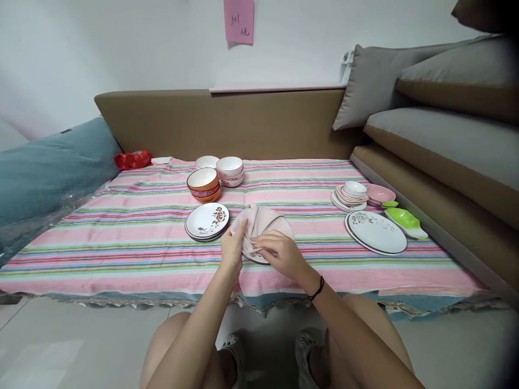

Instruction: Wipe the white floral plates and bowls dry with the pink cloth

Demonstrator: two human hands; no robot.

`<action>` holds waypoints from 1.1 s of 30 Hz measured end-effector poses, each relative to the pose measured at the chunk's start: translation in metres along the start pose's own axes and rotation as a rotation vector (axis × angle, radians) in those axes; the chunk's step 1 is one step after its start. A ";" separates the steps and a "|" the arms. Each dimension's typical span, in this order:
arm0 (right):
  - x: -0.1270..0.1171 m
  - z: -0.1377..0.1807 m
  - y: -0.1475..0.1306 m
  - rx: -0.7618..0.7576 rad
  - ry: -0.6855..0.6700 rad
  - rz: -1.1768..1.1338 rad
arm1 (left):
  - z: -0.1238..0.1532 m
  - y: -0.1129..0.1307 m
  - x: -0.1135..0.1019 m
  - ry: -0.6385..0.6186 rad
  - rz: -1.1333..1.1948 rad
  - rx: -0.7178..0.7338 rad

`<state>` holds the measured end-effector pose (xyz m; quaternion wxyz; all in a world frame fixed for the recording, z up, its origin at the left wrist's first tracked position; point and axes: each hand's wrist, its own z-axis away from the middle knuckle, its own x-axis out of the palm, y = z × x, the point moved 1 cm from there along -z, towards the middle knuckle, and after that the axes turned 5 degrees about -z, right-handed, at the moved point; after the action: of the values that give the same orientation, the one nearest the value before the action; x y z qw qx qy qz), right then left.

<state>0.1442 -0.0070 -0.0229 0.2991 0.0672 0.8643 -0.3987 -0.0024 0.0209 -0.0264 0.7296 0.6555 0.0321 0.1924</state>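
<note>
A patterned white plate (256, 257) with a dark rim is mostly covered by a pale pink cloth (265, 220). My left hand (233, 244) grips the plate's left edge, its thumb up on the cloth. Fingers bunched, my right hand (279, 251) pinches the cloth over the plate's middle. Just left of my left hand lies a stack of white plates (206, 220) with a brown flower print. Beyond it stand stacked orange and red bowls (203, 186) and white bowls with a pink pattern (230, 172).
At right are oval plates (377, 232), a green leaf-shaped dish (405, 221), a pink bowl (380, 194) and small stacked white bowls (354, 190). A red bundle (133, 160) sits at the far left. Cushions (441, 140) rise on the right. The striped cloth (121, 232) ends near my knees.
</note>
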 end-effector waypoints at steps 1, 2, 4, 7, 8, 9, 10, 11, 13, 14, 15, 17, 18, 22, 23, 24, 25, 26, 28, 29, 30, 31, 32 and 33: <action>-0.003 -0.001 -0.003 0.019 0.011 -0.054 | 0.000 0.002 0.000 -0.006 -0.003 0.013; -0.005 -0.001 -0.005 0.053 0.013 -0.105 | -0.001 0.003 0.000 -0.014 -0.010 0.035; -0.009 0.001 -0.006 0.155 0.005 -0.221 | -0.001 0.007 -0.001 -0.037 -0.040 0.075; -0.013 0.003 0.000 0.302 0.083 -0.326 | 0.001 0.009 0.000 -0.095 -0.125 0.089; -0.014 0.003 0.002 0.304 0.141 -0.295 | 0.002 0.009 0.000 -0.125 -0.154 0.091; -0.015 0.003 0.004 0.278 0.200 -0.228 | 0.003 0.009 0.002 -0.154 -0.175 0.097; -0.015 0.002 0.006 0.235 0.259 -0.141 | 0.005 0.009 0.003 -0.181 -0.188 0.105; -0.015 0.002 0.007 0.187 0.306 -0.051 | 0.007 0.009 0.004 -0.204 -0.194 0.111; -0.012 0.001 0.007 0.127 0.365 0.080 | 0.009 0.008 0.006 -0.236 -0.181 0.115; -0.011 0.000 0.007 0.122 0.390 0.119 | 0.010 0.008 0.007 -0.245 -0.165 0.109; -0.009 0.001 0.008 0.129 0.418 0.151 | 0.010 0.007 0.007 -0.252 -0.146 0.102; -0.006 0.002 0.008 0.150 0.464 0.210 | 0.011 0.008 0.006 -0.260 -0.102 0.096; -0.004 0.002 0.008 0.150 0.462 0.239 | 0.011 0.008 0.006 -0.263 -0.086 0.101; 0.004 0.003 0.007 0.057 0.203 0.362 | 0.010 0.009 0.004 -0.266 -0.049 0.140; 0.006 0.003 0.006 0.038 0.128 0.388 | 0.010 0.009 0.004 -0.272 -0.049 0.147; 0.008 0.003 0.006 0.031 0.072 0.412 | 0.010 0.009 0.004 -0.281 -0.053 0.153; 0.009 0.003 0.006 0.034 0.041 0.434 | 0.010 0.009 0.004 -0.292 -0.064 0.161; 0.010 0.003 0.007 0.043 0.031 0.454 | 0.010 0.009 0.004 -0.306 -0.082 0.172; 0.011 0.002 0.010 0.065 0.054 0.491 | 0.011 0.010 0.005 -0.336 -0.115 0.196; 0.010 0.001 0.011 0.075 0.081 0.507 | 0.011 0.010 0.006 -0.350 -0.129 0.204; 0.009 0.000 0.013 0.090 0.120 0.520 | 0.012 0.011 0.006 -0.367 -0.141 0.205; 0.006 -0.001 0.015 0.112 0.164 0.524 | 0.014 0.011 0.007 -0.388 -0.151 0.199; 0.003 -0.002 0.017 0.140 0.211 0.514 | 0.015 0.012 0.007 -0.410 -0.160 0.190; -0.001 -0.003 0.019 0.175 0.255 0.483 | 0.017 0.013 0.007 -0.435 -0.170 0.180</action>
<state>0.1503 0.0086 -0.0332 0.2675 0.3461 0.8163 -0.3772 0.0065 0.0078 -0.0100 0.6718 0.7386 -0.0536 -0.0187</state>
